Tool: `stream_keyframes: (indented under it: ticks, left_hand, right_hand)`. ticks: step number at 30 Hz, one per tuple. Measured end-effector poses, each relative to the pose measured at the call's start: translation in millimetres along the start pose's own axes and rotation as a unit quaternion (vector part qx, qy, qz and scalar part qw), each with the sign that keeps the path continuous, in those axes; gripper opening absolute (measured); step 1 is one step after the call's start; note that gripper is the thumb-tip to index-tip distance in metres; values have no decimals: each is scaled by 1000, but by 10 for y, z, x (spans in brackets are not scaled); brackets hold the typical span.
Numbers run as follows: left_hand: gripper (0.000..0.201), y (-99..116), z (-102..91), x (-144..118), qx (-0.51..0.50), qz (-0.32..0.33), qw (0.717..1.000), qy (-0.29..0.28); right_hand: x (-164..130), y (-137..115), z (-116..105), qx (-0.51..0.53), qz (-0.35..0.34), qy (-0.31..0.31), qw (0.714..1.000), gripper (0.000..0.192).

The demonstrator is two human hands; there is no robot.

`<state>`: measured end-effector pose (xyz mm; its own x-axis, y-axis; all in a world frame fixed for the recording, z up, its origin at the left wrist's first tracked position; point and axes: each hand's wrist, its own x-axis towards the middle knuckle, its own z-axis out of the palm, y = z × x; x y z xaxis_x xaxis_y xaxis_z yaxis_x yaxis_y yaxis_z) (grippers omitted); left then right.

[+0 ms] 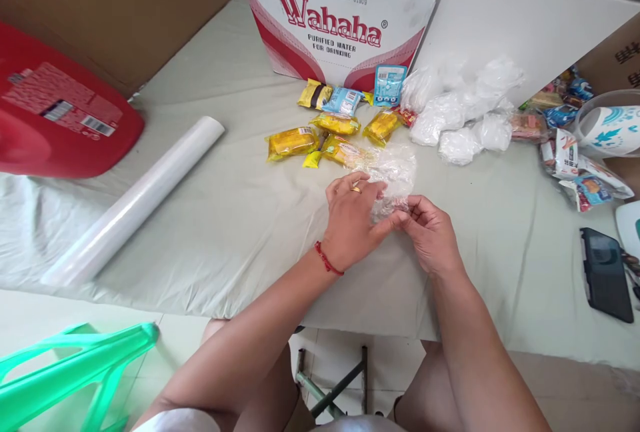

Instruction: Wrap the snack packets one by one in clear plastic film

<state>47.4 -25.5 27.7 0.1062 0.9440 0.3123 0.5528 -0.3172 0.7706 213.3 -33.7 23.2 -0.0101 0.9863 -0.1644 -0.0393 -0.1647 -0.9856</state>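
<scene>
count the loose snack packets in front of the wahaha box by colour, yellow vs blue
yellow packets: 6
blue packets: 2
total: 8
The left hand and right hand hold a clear plastic bag; what is inside it is not counted.

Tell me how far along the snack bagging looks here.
Done: a cluster of filled white bags lies by the white carton. In hand: the left hand and right hand hold a clear plastic bag between them; its contents are hard to make out. Left: yellow snack packs and blue packets lie loose before the Wahaha box, more snacks at the right edge.
</scene>
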Motion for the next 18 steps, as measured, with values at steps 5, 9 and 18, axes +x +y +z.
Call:
stream_keyframes:
  ticks: [5,9,18]
  left_hand:
    - [17,-67,8,66,-181,-121,970,108]
    - [20,-93,6,124,-418,-230,872,112]
    - [13,44,-22,0,-385,-102,917,-33]
  right_hand:
    - [29,-27,-27,20,35,38,998,25]
    - [46,-55,-68,80,87,27,993,29]
    - [95,-124,-134,126,63,20,990,40]
